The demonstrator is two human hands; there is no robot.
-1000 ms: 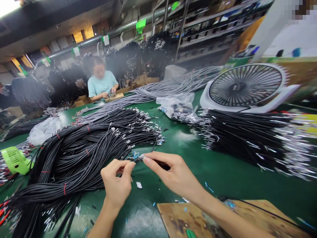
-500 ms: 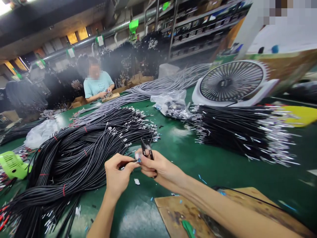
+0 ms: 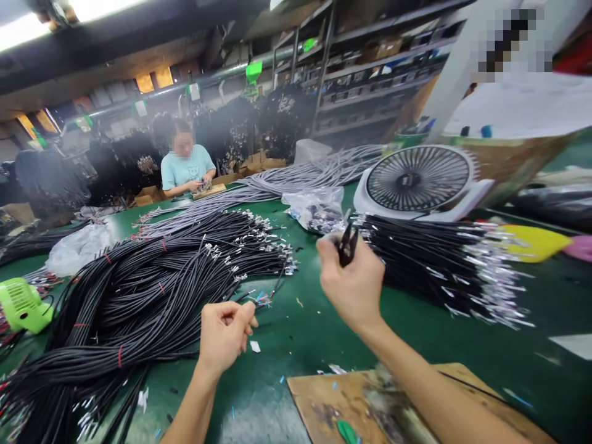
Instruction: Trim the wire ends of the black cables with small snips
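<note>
My left hand (image 3: 225,336) is closed in a pinch over the green table, beside the heap of black cables. From its fingertips a black cable end with fine blue and red wires (image 3: 263,300) sticks out to the right; the grip itself is partly hidden. Farther right and higher, my right hand (image 3: 354,280) is wrapped round dark wire cutters (image 3: 346,245), whose tips point up. These tips are close to a clear plastic bag of small parts (image 3: 319,209) and the left end of a stack of cut black cables (image 3: 425,265).
Bundled black cables (image 3: 152,296) cover the left side, with grey cables (image 3: 259,185) behind. A white fan (image 3: 411,179) stands behind the cut stack. A stained board (image 3: 319,401) lies in front. A small green fan (image 3: 23,305) is at far left. Across the table sits a person (image 3: 187,169).
My right hand has moved away from my left, up and to the right, carrying the wire cutters. Fine coloured wires now show at the cable end. My left hand stays nearly in place.
</note>
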